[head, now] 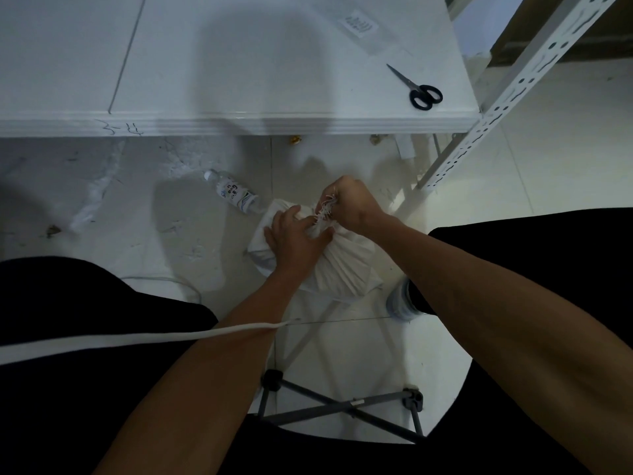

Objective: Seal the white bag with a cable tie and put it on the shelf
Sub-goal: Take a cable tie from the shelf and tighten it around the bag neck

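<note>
white bag [342, 265], neck gathered in the clenched right hand [349, 204], left hand [294, 240] pressing flat on it; no cable tie seen; sealing, shelving remain

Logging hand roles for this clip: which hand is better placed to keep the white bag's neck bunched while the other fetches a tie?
Right. The right hand grips the gathered neck of the white bag; the left hand only rests flat on its side, so it could probably leave.

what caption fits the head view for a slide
Right hand grips the bunched neck of the white bag on the floor, left hand pressing it; scissors on the table.
</note>
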`<state>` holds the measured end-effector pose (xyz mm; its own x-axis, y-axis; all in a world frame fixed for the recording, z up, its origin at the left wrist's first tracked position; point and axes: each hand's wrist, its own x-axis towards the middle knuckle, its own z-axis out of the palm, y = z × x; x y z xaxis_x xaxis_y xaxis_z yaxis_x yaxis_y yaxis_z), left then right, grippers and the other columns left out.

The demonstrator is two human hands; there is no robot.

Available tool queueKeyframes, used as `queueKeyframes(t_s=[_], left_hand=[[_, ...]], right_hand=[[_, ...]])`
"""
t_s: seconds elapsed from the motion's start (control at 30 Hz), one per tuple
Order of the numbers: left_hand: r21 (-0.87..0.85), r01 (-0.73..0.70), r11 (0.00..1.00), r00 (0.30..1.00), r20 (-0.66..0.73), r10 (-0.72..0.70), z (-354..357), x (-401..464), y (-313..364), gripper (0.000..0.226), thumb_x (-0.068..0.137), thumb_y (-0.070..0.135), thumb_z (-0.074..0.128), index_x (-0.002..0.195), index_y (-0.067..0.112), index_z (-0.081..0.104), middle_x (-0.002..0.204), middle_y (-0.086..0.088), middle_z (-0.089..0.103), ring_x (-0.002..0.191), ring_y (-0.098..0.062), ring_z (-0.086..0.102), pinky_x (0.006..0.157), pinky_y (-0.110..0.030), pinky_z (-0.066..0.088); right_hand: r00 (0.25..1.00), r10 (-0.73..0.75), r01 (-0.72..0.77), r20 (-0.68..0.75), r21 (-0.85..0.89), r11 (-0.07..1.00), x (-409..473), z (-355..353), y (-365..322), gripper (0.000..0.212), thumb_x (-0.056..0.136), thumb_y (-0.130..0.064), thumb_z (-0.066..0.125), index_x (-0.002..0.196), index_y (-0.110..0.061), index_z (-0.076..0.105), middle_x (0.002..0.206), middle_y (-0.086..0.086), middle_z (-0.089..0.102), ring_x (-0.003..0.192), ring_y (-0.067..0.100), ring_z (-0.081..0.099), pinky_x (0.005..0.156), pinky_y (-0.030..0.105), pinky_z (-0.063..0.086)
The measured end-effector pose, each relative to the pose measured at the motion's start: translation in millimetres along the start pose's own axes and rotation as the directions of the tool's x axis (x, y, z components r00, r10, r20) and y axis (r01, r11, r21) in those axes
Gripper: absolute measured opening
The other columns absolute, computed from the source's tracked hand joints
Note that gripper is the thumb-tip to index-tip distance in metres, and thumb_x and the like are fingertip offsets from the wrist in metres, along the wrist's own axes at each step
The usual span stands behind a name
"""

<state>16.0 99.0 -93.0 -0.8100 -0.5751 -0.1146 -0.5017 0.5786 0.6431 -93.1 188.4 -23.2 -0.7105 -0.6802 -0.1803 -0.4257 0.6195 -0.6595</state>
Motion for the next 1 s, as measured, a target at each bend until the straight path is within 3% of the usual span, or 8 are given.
queueKeyframes(t_s=[0.2, 0.27, 0.37, 0.5, 0.63, 0.7, 0.83, 1.0], left_hand=[[0.09, -0.02, 0.996, 0.993, 0.117, 0.009, -0.2, -3.5, 0.7, 0.059, 0.077, 0.064, 0.058, 0.12, 0.025, 0.065, 0.15, 0.0, 0.041, 0.145, -0.027, 0.022, 0.116, -0.056, 0.009], [0.085, -0.019, 0.996, 1.0, 0.016, 0.018, -0.5, -5.8, 1.7, 0.07, 0.069, 0.074, 0.05, 0.117, 0.025, 0.064, 0.142, -0.002, 0.05, 0.138, -0.027, 0.036, 0.112, -0.054, 0.022], [0.096, -0.06, 0.994, 0.974, -0.214, 0.079, -7.0, -13.1, 10.6, 0.057, 0.067, 0.066, 0.065, 0.105, 0.024, 0.06, 0.118, -0.003, 0.058, 0.114, -0.026, 0.052, 0.096, -0.044, 0.039], [0.217, -0.143, 0.966, 0.969, -0.169, 0.182, -13.0, -20.7, 23.8, 0.034, 0.076, 0.044, 0.068, 0.092, 0.016, 0.06, 0.097, -0.007, 0.058, 0.092, -0.03, 0.055, 0.077, -0.041, 0.041], [0.029, -0.132, 0.991, 0.983, -0.122, 0.135, -16.7, -25.6, 23.4, 0.029, 0.087, 0.038, 0.064, 0.09, 0.009, 0.064, 0.087, -0.011, 0.067, 0.081, -0.028, 0.06, 0.063, -0.027, 0.026], [0.042, -0.139, 0.989, 0.984, -0.103, 0.142, -17.8, -27.2, 20.6, 0.031, 0.09, 0.039, 0.061, 0.083, 0.01, 0.064, 0.083, -0.01, 0.068, 0.077, -0.027, 0.061, 0.062, -0.029, 0.025], [-0.026, -0.156, 0.987, 0.987, -0.05, 0.155, -17.2, -24.1, 14.7, 0.016, 0.087, 0.025, 0.063, 0.084, 0.012, 0.071, 0.082, -0.009, 0.073, 0.076, -0.027, 0.065, 0.064, -0.032, 0.04], [-0.147, -0.092, 0.985, 0.996, 0.002, 0.093, -15.7, -22.5, 3.1, 0.01, 0.079, 0.012, 0.066, 0.077, 0.007, 0.073, 0.074, -0.011, 0.073, 0.072, -0.026, 0.067, 0.068, -0.036, 0.051]], right_hand=[[0.991, 0.132, -0.124, -0.028, 0.2, 0.972, -7.7, 4.7, 7.5, 0.016, 0.073, 0.002, 0.07, 0.082, -0.007, 0.079, 0.085, 0.01, 0.077, 0.078, 0.018, 0.072, 0.068, 0.02, 0.055], [0.98, 0.197, -0.19, -0.004, 0.24, 0.952, -3.8, 3.9, 9.5, 0.014, 0.069, 0.0, 0.072, 0.079, -0.008, 0.078, 0.084, 0.011, 0.077, 0.079, 0.019, 0.072, 0.072, 0.031, 0.057], [0.979, 0.2, -0.201, 0.029, 0.209, 0.957, 1.6, 2.4, 8.3, 0.007, 0.065, -0.003, 0.07, 0.071, 0.001, 0.07, 0.077, 0.018, 0.073, 0.069, 0.02, 0.063, 0.068, 0.044, 0.055], [0.981, 0.161, -0.178, 0.103, 0.177, 0.968, -1.0, 2.4, 2.6, 0.024, 0.073, 0.005, 0.057, 0.057, -0.013, 0.06, 0.073, 0.015, 0.069, 0.065, 0.021, 0.059, 0.062, 0.031, 0.046], [0.978, 0.151, -0.18, 0.142, 0.217, 0.959, -3.6, 3.1, 6.4, 0.023, 0.074, 0.01, 0.052, 0.073, -0.003, 0.071, 0.086, 0.019, 0.072, 0.07, 0.022, 0.062, 0.062, 0.03, 0.048], [0.98, 0.142, -0.167, 0.136, 0.199, 0.966, -3.6, 4.2, 9.1, 0.018, 0.078, 0.007, 0.057, 0.087, 0.004, 0.073, 0.09, 0.018, 0.074, 0.074, 0.02, 0.064, 0.065, 0.031, 0.05], [0.988, 0.099, -0.121, 0.122, 0.183, 0.976, -4.3, 6.1, 14.6, 0.01, 0.076, -0.004, 0.073, 0.086, 0.0, 0.075, 0.09, 0.014, 0.076, 0.079, 0.021, 0.069, 0.071, 0.031, 0.054], [0.989, -0.005, 0.001, 0.148, 0.029, 1.0, -13.8, 7.9, 17.4, 0.03, 0.063, -0.005, 0.082, 0.092, -0.006, 0.075, 0.094, 0.009, 0.074, 0.085, 0.021, 0.069, 0.074, 0.027, 0.052]])
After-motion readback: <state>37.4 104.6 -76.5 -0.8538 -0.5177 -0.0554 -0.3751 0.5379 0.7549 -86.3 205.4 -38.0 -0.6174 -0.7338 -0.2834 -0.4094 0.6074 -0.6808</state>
